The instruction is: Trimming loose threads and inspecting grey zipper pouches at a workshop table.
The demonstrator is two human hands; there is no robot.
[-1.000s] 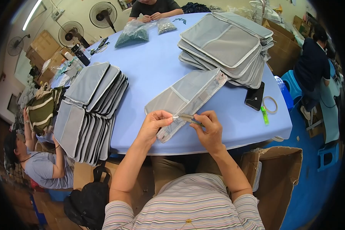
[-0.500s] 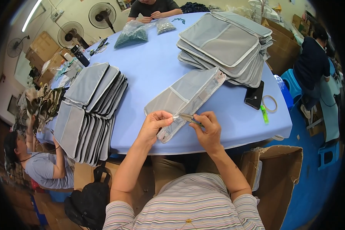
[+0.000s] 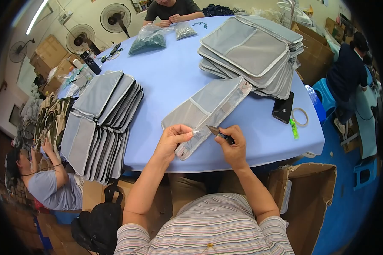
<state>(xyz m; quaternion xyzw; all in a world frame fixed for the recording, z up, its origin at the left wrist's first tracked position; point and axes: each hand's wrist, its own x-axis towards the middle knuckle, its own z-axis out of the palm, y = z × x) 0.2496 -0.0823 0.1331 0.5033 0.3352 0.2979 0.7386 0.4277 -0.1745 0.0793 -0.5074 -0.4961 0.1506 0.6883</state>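
A grey fabric pouch (image 3: 219,98) with pale edging and a clear side strip lies slantwise near the table's front edge. My left hand (image 3: 173,140) pinches its pale edge between thumb and fingers. Just right of it, my right hand (image 3: 232,146) is closed around a small pair of thread snips (image 3: 219,132), whose dark handle sits in the palm. The metal blades point left toward the pouch and look apart from the pinched edge. Beyond the pouch's far end rises a stack of similar grey pouches (image 3: 247,49).
More grey pouches (image 3: 100,123) stand in piles at left. A phone (image 3: 281,108), green marker (image 3: 294,128) and tape roll (image 3: 300,117) lie at right. Bags of small parts (image 3: 148,41) sit at the back, before a seated person. An open carton (image 3: 306,199) stands below right.
The snips have drawn back right from the pouch edge and turned in my right hand. My left hand keeps its pinch. The person at left has raised a hand toward the hanging fabric.
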